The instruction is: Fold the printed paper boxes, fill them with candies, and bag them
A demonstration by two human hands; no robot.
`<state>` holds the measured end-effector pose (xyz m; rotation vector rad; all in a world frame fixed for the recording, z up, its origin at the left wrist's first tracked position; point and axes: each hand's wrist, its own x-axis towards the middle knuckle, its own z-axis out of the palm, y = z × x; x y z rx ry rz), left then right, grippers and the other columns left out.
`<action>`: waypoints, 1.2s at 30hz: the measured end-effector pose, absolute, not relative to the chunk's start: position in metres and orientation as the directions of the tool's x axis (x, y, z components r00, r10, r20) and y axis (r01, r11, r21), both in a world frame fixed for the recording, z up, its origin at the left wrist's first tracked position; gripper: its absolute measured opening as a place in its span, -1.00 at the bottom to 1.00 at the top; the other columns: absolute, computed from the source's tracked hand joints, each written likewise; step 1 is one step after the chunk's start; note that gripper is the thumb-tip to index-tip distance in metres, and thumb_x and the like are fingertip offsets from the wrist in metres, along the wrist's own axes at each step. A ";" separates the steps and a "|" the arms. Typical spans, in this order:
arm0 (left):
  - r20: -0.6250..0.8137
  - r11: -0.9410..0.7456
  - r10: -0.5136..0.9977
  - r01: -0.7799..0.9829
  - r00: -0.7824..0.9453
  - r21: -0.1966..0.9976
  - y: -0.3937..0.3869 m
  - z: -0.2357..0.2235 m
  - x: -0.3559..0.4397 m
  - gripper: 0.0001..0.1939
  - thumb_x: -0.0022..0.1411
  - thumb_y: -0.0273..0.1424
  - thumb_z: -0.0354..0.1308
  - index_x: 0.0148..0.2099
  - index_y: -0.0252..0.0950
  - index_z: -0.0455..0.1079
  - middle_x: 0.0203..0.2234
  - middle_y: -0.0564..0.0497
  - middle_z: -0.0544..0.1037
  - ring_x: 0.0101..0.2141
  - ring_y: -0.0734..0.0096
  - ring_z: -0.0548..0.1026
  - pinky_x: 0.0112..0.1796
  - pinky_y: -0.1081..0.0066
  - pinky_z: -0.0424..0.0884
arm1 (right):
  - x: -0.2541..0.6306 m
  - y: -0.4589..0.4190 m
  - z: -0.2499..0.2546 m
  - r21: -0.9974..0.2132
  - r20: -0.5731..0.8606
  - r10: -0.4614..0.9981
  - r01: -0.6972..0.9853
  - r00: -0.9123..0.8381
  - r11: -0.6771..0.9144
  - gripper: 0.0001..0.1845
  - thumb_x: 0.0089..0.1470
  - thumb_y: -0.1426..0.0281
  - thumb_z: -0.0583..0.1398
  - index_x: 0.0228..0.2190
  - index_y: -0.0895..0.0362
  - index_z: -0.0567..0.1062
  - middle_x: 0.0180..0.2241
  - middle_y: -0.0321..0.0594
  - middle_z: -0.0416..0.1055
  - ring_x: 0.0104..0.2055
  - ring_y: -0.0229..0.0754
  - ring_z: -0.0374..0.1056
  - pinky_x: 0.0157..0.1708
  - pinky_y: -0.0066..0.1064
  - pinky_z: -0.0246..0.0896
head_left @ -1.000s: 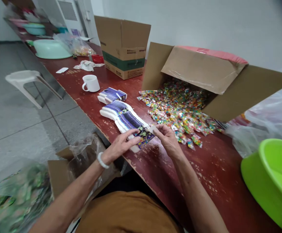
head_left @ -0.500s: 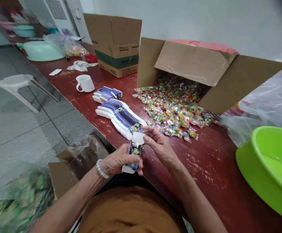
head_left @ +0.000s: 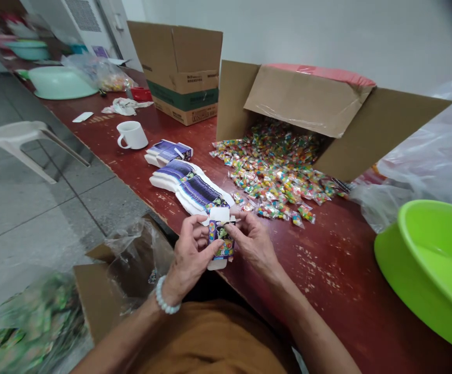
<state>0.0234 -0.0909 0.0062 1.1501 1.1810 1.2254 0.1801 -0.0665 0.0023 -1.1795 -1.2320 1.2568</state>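
A broad open stretch of table (head_left: 323,272) on the near side of the candy pile (head_left: 276,184) lets a hand pass. To the pile's right, the plastic bag (head_left: 432,161) and green tub (head_left: 405,262) stand in the way; behind it, the carton (head_left: 299,98) closes off reach. To its left, a narrow gap separates it from the row of boxes (head_left: 196,187), with the mug (head_left: 134,135) farther out.

Purple, Lime and Worn Red

Dark purple on the small carton (head_left: 220,232), with bright multicoloured print and white flaps (head_left: 220,213). Purple to near-black across the row of cartons (head_left: 198,188), edged white. Mixed brights in the candy packets (head_left: 276,183). Brown, green-banded, on the cardboard box (head_left: 179,93). Lime on the basin (head_left: 399,265), scuffed dark red on the table (head_left: 334,291).
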 end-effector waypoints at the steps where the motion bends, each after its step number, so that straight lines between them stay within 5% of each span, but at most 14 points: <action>1: -0.009 0.007 1.000 -0.062 -0.030 0.998 -0.093 0.005 0.025 -0.41 0.05 -0.36 0.36 0.07 -0.20 0.16 -0.27 0.05 0.56 -0.34 0.41 0.57 -0.27 0.38 0.53 | 0.178 -0.069 0.001 -0.998 -0.018 0.999 -0.054 -0.041 -0.021 -0.61 0.03 0.21 0.32 -0.13 0.06 0.41 -0.51 -0.40 0.39 -0.49 -0.27 0.29 -0.46 -0.45 0.22; 7: -0.082 0.086 0.996 -0.185 0.030 0.979 -0.096 0.006 0.024 -0.44 0.11 -0.34 0.34 0.13 -0.24 0.26 -0.14 -0.04 0.57 -0.28 0.40 0.58 -0.23 0.40 0.53 | 0.169 -0.080 -0.012 -0.973 0.037 0.999 -0.227 0.009 0.038 -0.69 0.07 0.20 0.29 -0.17 0.05 0.46 -0.25 -0.24 0.50 -0.24 -0.20 0.40 -0.20 -0.37 0.32; 13: -0.234 0.281 0.952 -0.252 0.198 0.926 -0.094 0.013 0.021 -0.52 0.04 -0.32 0.40 -0.01 -0.26 0.36 -0.39 0.08 0.54 -0.44 0.50 0.51 -0.39 0.50 0.46 | 0.184 -0.068 -0.012 -0.954 -0.117 0.985 -0.262 -0.128 -0.147 -0.69 -0.05 0.16 0.37 -0.50 0.14 0.51 -0.49 -0.32 0.43 -0.45 -0.29 0.28 -0.37 -0.43 0.22; 17: -0.261 0.315 0.939 -0.253 0.224 0.915 -0.094 0.012 0.021 -0.61 0.03 -0.30 0.40 -0.12 -0.23 0.36 -0.47 0.13 0.51 -0.50 0.53 0.47 -0.49 0.56 0.41 | 0.189 -0.067 -0.009 -0.929 -0.179 0.965 -0.290 -0.194 -0.231 -0.67 -0.12 0.14 0.41 -0.48 0.13 0.55 -0.46 -0.30 0.47 -0.45 -0.27 0.31 -0.39 -0.42 0.24; 22: -0.253 0.303 0.943 -0.241 0.219 0.922 -0.095 0.009 0.022 -0.64 0.05 -0.24 0.38 -0.18 -0.24 0.33 -0.48 0.13 0.49 -0.51 0.54 0.45 -0.53 0.57 0.40 | 0.191 -0.069 -0.009 -0.971 -0.117 0.968 -0.180 -0.223 -0.159 -0.69 -0.01 0.12 0.34 -0.45 0.13 0.57 -0.45 -0.30 0.44 -0.41 -0.28 0.30 -0.36 -0.44 0.23; 30: -0.186 0.235 0.947 -0.173 0.261 0.957 -0.094 0.008 0.017 -0.70 0.13 -0.28 0.34 -0.18 -0.28 0.34 -0.41 0.07 0.51 -0.45 0.53 0.46 -0.42 0.54 0.42 | 0.190 -0.058 -0.003 -0.960 -0.104 0.947 -0.220 -0.303 -0.175 -0.66 -0.15 0.21 0.43 -0.31 0.10 0.58 -0.39 -0.27 0.53 -0.38 -0.22 0.39 -0.33 -0.39 0.30; 36: -0.269 0.324 0.938 -0.273 0.220 0.906 -0.098 0.003 0.018 -0.49 0.07 -0.21 0.38 -0.03 -0.19 0.21 -0.36 0.08 0.55 -0.42 0.44 0.54 -0.40 0.46 0.47 | 0.191 -0.065 -0.010 -0.994 0.102 0.983 0.015 -0.150 0.106 -0.80 0.00 0.21 0.35 -0.44 0.09 0.58 -0.43 -0.25 0.51 -0.36 -0.18 0.39 -0.28 -0.33 0.30</action>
